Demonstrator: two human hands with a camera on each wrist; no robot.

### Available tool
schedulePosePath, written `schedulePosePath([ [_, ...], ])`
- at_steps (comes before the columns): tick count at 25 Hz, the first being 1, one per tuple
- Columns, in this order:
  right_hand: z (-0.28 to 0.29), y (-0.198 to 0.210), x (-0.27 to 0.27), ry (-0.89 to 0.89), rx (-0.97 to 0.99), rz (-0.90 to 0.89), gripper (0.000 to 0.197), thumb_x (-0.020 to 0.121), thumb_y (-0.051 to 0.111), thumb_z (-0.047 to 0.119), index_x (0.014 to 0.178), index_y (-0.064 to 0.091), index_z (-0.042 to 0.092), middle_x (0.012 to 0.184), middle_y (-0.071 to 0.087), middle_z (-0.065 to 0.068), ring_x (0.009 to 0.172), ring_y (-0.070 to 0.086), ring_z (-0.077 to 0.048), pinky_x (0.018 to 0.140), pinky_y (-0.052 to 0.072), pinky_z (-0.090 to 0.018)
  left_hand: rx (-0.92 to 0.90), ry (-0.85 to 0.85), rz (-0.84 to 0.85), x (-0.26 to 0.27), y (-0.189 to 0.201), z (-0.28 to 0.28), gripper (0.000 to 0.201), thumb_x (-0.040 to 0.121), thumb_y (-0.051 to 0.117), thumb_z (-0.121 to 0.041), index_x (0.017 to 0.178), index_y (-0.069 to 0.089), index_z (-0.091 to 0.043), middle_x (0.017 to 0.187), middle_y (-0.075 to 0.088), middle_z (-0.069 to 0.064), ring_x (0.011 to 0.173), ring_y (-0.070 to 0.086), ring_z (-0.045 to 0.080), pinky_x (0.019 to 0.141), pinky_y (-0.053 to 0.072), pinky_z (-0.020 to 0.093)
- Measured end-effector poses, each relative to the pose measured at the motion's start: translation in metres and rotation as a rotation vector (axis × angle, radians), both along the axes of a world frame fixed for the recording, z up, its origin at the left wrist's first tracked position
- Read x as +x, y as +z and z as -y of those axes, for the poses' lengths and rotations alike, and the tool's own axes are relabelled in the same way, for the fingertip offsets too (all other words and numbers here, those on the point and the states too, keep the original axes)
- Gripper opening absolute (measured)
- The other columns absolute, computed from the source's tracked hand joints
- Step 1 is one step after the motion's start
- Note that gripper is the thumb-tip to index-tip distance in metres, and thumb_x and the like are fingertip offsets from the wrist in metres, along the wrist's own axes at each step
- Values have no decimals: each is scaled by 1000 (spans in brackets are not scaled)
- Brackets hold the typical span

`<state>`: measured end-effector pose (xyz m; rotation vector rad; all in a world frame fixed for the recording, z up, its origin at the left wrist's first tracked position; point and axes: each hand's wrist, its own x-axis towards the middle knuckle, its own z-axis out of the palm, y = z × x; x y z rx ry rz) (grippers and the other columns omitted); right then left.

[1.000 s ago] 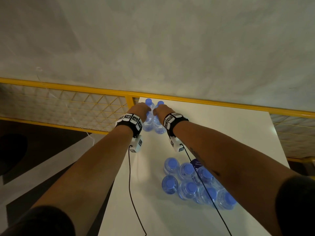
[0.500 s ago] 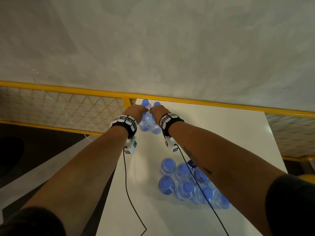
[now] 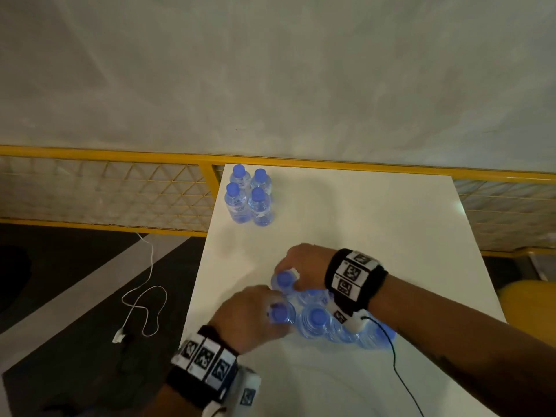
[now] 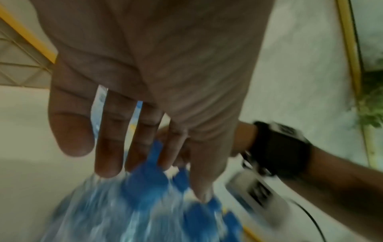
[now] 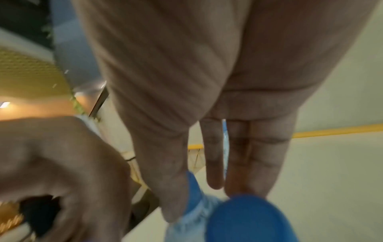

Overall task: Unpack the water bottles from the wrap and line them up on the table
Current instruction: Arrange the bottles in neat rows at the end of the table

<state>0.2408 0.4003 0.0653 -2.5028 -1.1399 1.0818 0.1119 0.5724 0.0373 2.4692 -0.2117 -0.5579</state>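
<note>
Four clear water bottles with blue caps (image 3: 249,200) stand two by two at the far left corner of the white table (image 3: 376,221). The rest of the pack (image 3: 325,323), still in its clear wrap, sits near the table's front. My right hand (image 3: 298,266) grips the top of the pack's far left bottle (image 3: 284,279); in the right wrist view thumb and fingers (image 5: 238,163) flank its blue cap (image 5: 246,217). My left hand (image 3: 246,317) holds the near left bottle (image 3: 278,314), its fingers (image 4: 107,147) reaching down among the blurred blue caps (image 4: 145,181).
A yellow mesh railing (image 3: 120,155) runs behind the table's far edge. The table's left edge drops to a dark floor with a white cable (image 3: 144,305). A black wrist cable (image 3: 394,356) trails over the table at the right of the pack.
Both hands have let go of the two bottles set down at the far corner. They have pulled back to the pack and closed on the tops of two more bottles.
</note>
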Motion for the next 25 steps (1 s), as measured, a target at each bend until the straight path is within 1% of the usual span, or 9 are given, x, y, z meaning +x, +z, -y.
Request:
schedulePosePath([
  [2, -6, -6, -4, -4, -14, -15, 15, 79, 70, 14, 92, 66, 21, 80, 55, 6, 72, 51, -14, 66, 40, -26, 31, -15, 49, -22, -8, 20, 37, 80, 69, -51, 114, 64, -36, 110, 59, -13, 88, 64, 14, 80, 55, 31],
  [6, -21, -21, -4, 88, -86, 124, 30, 84, 67, 21, 111, 66, 10, 109, 56, -12, 95, 60, -30, 74, 45, -32, 61, 42, 122, -22, -28, 23, 28, 86, 67, -30, 113, 68, -25, 113, 59, -4, 93, 65, 20, 78, 51, 27],
  [9, -24, -22, -2, 32, -74, 164, 31, 83, 65, 25, 112, 63, 13, 111, 56, -11, 97, 61, -31, 73, 43, -32, 48, 34, 91, -11, -27, 12, 23, 83, 72, -29, 102, 70, -16, 99, 57, -1, 90, 63, 23, 76, 45, 26],
  [11, -18, -19, 4, -44, -30, 184, 32, 82, 65, 26, 112, 62, 15, 111, 58, -12, 96, 62, -33, 75, 46, -34, 39, 30, 99, 6, -5, -4, 15, 82, 73, -28, 86, 69, -15, 83, 48, -4, 80, 60, 24, 72, 44, 29],
  [14, -6, -13, 16, -193, 68, 188, 33, 78, 70, 28, 110, 65, 20, 106, 62, -10, 92, 62, -32, 76, 50, -35, 99, 36, 168, 54, 39, -33, 14, 84, 74, -30, 81, 68, -18, 78, 51, 1, 75, 56, 21, 69, 37, 30],
  [18, 2, -1, 43, -401, 148, 201, 30, 76, 73, 30, 103, 70, 20, 101, 68, -8, 90, 65, -30, 76, 51, -32, 227, -7, 325, 141, 88, -50, 18, 84, 76, -31, 83, 73, -13, 79, 64, 6, 73, 61, 25, 70, 50, 38],
  [20, 2, 2, 56, -420, 123, 236, 29, 75, 73, 31, 102, 70, 20, 99, 69, -7, 90, 65, -29, 73, 49, -30, 260, -24, 404, 184, 105, -41, 19, 85, 77, -28, 88, 76, -10, 84, 68, 12, 77, 61, 27, 71, 49, 35],
  [22, 1, 3, 66, -425, 106, 246, 30, 76, 73, 32, 102, 71, 18, 99, 69, -7, 91, 65, -29, 73, 48, -30, 297, -66, 440, 225, 114, -27, 24, 88, 76, -28, 98, 77, -7, 92, 69, 14, 84, 61, 29, 75, 47, 34],
  [25, -2, 2, 79, -467, 97, 239, 34, 76, 74, 31, 106, 71, 16, 103, 67, -9, 91, 65, -30, 75, 52, -33, 325, -106, 414, 274, 106, -4, 26, 90, 72, -27, 96, 75, -2, 94, 72, 16, 87, 65, 32, 76, 51, 36],
])
